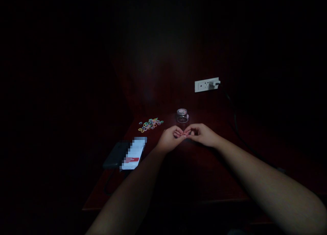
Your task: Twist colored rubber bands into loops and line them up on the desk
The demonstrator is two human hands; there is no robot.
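My left hand (169,139) and my right hand (203,135) meet over the dark red table, fingertips almost touching. Both are closed in a pinch on a small orange-pink hair tie (183,134), partly hidden by the fingers. Just beyond them stands a clear round jar (182,117) with a patterned lid. To the left of the jar lies a loose pile of small elastic hair ties (150,124) in yellow, green, pink and purple.
A phone with a lit screen (136,150) lies on the left of the table, against a dark flat case-like object (116,155). A white wall socket (204,85) holds a plug, whose black cable (235,117) runs down at the right. The surroundings are very dark.
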